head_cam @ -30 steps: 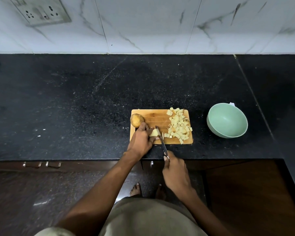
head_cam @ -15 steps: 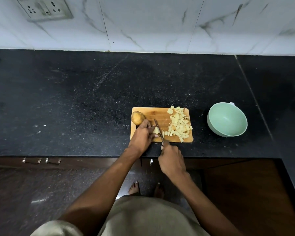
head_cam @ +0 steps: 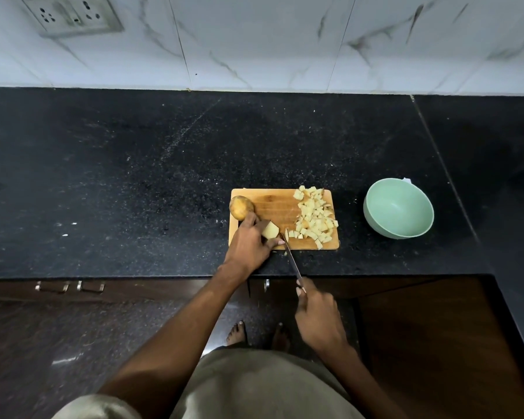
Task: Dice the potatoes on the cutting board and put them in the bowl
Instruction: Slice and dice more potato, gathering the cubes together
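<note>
A small wooden cutting board (head_cam: 273, 204) lies near the counter's front edge. A whole potato (head_cam: 241, 207) rests on its left end. A heap of diced potato (head_cam: 313, 217) covers its right side. My left hand (head_cam: 250, 244) pins a cut potato piece (head_cam: 270, 229) to the board. My right hand (head_cam: 318, 317) grips a knife (head_cam: 291, 258) by the handle, below the counter edge. The blade tip touches the board just right of the held piece. A pale green bowl (head_cam: 398, 211) stands to the right of the board with nothing in it.
The black granite countertop (head_cam: 133, 176) stretches wide to the left and behind the board. A marble-tiled wall with a socket plate (head_cam: 73, 13) rises at the back. Dark cabinet fronts with metal handles (head_cam: 70, 287) sit below the counter. My bare feet show on the floor.
My right hand has drawn the knife back toward me, off the board's front edge. My left hand still holds the potato piece in the same spot.
</note>
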